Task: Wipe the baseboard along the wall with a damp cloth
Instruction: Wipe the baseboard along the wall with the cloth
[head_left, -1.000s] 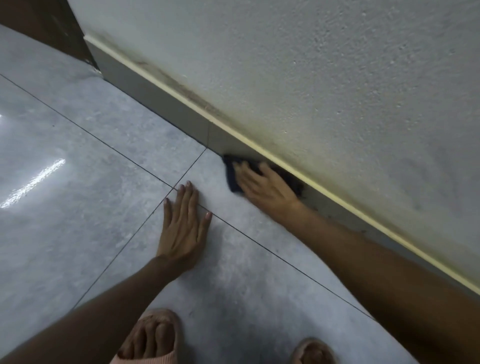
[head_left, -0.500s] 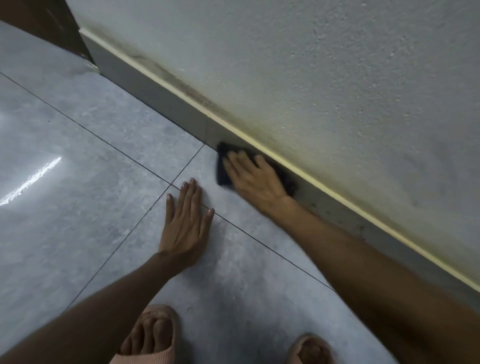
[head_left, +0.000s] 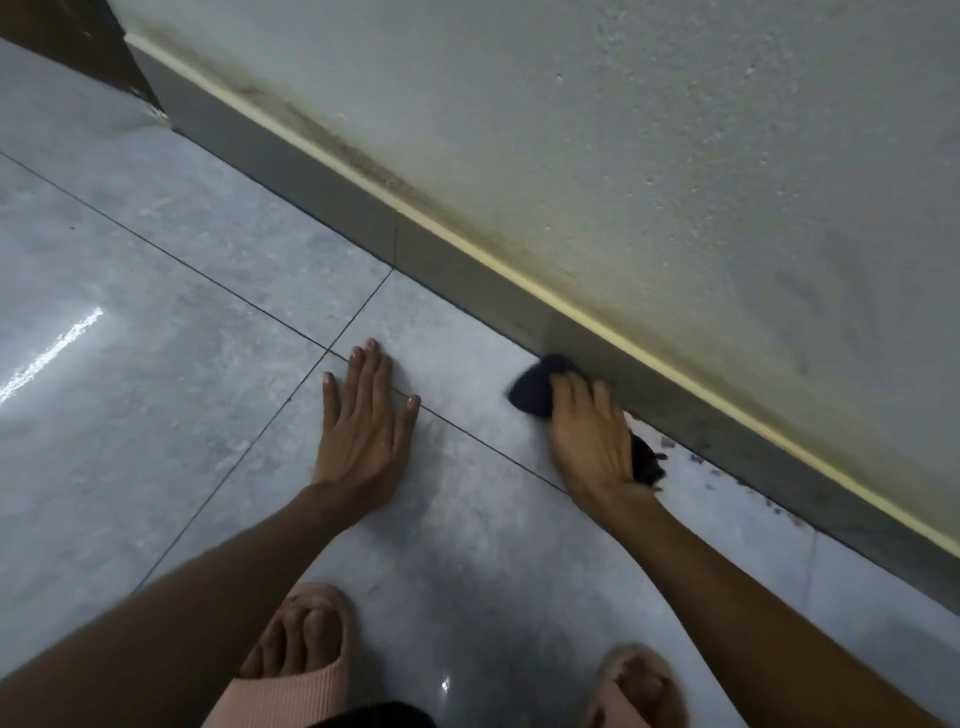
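Where the grey tiled floor (head_left: 156, 322) meets the rough, pale wall (head_left: 675, 156), a long grey baseboard (head_left: 457, 270) runs on a slant from the upper left down to the lower right, capped by a thin cream strip (head_left: 587, 317). Dark, grimy staining spreads over the wall just above that strip. A dark brown door frame (head_left: 67, 41) stands at the far left end of the baseboard. Dark grout lines cross the floor, and a bright streak of light glints on the tile at the left.

Lower down, two feet in pink ribbed slippers are planted on the tile, the left slipper (head_left: 291, 670) larger in view than the right slipper (head_left: 634, 691).

The left hand (head_left: 363, 426) lies flat on the floor, palm down, fingers straight and close together with the thumb held a little apart, right on a grout line. The right hand (head_left: 592, 436) presses down on a dark cloth (head_left: 535, 392), fingers extended and slightly spread over it; the cloth is bunched on the floor, touching the foot of the baseboard, with a frayed end showing beside the wrist.

Small dark specks (head_left: 696, 457) are scattered on the tile along the baseboard, just to the right of that hand.
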